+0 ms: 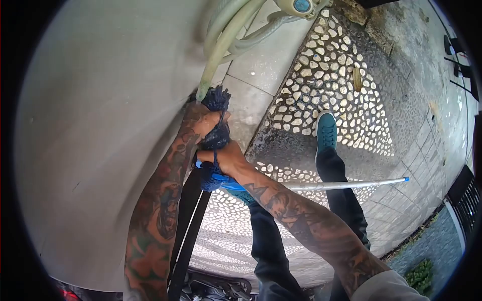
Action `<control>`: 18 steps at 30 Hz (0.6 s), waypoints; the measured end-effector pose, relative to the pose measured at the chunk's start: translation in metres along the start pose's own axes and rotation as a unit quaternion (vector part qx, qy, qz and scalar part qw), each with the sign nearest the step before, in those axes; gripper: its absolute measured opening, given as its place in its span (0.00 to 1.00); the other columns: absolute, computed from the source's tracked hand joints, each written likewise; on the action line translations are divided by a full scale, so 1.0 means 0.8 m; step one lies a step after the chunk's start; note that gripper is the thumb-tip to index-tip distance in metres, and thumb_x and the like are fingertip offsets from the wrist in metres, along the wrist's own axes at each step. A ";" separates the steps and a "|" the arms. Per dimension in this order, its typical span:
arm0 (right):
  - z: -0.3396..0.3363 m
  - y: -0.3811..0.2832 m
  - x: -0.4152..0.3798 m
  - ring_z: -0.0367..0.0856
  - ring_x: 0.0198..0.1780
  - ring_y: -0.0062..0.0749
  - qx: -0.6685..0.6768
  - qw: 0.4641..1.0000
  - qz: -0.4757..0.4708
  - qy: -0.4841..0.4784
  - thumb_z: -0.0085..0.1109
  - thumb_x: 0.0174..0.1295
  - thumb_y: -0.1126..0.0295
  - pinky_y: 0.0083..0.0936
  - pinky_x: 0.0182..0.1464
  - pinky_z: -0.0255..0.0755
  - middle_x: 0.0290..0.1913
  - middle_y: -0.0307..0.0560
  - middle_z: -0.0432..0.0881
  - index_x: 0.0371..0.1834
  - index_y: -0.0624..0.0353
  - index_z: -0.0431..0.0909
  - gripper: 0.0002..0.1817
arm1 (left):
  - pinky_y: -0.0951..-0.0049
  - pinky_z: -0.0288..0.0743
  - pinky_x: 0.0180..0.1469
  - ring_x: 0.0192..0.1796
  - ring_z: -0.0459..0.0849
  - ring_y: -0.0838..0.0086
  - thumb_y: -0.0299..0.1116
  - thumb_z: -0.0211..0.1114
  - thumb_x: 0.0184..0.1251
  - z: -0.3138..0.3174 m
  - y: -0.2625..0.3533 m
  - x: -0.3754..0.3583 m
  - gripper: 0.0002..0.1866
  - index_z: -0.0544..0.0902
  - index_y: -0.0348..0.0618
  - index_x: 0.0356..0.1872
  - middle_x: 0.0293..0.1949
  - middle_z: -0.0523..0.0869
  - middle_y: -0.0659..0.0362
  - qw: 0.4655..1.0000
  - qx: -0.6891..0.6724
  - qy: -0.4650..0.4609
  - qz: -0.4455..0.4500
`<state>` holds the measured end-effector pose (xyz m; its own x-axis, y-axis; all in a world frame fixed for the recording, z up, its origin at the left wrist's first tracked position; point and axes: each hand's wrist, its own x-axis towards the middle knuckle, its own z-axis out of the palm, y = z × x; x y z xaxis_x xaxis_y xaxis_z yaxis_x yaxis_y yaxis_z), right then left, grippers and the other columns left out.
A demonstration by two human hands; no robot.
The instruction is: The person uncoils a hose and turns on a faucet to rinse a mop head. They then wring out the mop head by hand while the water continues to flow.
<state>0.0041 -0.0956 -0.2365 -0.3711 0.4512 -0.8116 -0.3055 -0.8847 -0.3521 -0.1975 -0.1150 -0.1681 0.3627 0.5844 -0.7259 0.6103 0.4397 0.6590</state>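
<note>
Outdoors, left hand at twelve o'clock and right hand below clamp fingers on a wet blue mop head; twisting oppositely wrings best.

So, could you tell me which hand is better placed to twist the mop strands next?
Probably the left hand: it already grips the mop strands beside the hose, while the right hand holds near the handle.

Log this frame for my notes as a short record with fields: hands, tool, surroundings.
left hand: gripping the dark blue mop head
right hand: gripping the mop head lower down
hose: its end meets the mop head
mop handle: white, extends to the right
ground: pebble paving
foot: teal shoe on the paving
</note>
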 end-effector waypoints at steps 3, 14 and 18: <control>0.019 0.011 0.011 0.87 0.39 0.40 -0.037 0.994 -0.074 0.073 0.78 0.45 0.63 0.32 0.44 0.78 0.36 0.50 0.89 0.42 0.71 0.84 0.24 | 0.79 0.79 0.55 0.49 0.84 0.77 0.40 0.51 0.83 0.005 0.015 -0.305 0.20 0.79 0.37 0.62 0.52 0.84 0.52 0.960 0.017 0.178 -0.215; 0.057 0.032 0.009 0.86 0.50 0.63 -0.143 0.950 -0.131 0.243 0.79 0.48 0.52 0.46 0.51 0.80 0.46 0.68 0.87 0.63 0.71 0.67 0.46 | 0.79 0.79 0.53 0.51 0.85 0.76 0.40 0.62 0.77 -0.003 0.110 -0.082 0.19 0.81 0.36 0.58 0.52 0.85 0.55 0.932 0.082 0.098 -0.339; 0.024 0.006 -0.005 0.85 0.54 0.51 -0.106 0.960 -0.204 0.161 0.80 0.51 0.61 0.37 0.55 0.78 0.49 0.64 0.83 0.64 0.74 0.59 0.46 | 0.79 0.80 0.53 0.51 0.85 0.76 0.40 0.66 0.75 -0.016 0.152 0.127 0.19 0.82 0.36 0.56 0.52 0.85 0.57 0.939 0.016 0.054 -0.339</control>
<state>-0.0130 -0.0991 -0.2259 0.0418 0.7364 -0.6752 -0.1707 -0.6606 -0.7310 -0.0957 0.0068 -0.1597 -0.1896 0.2430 -0.9513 0.6973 0.7154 0.0438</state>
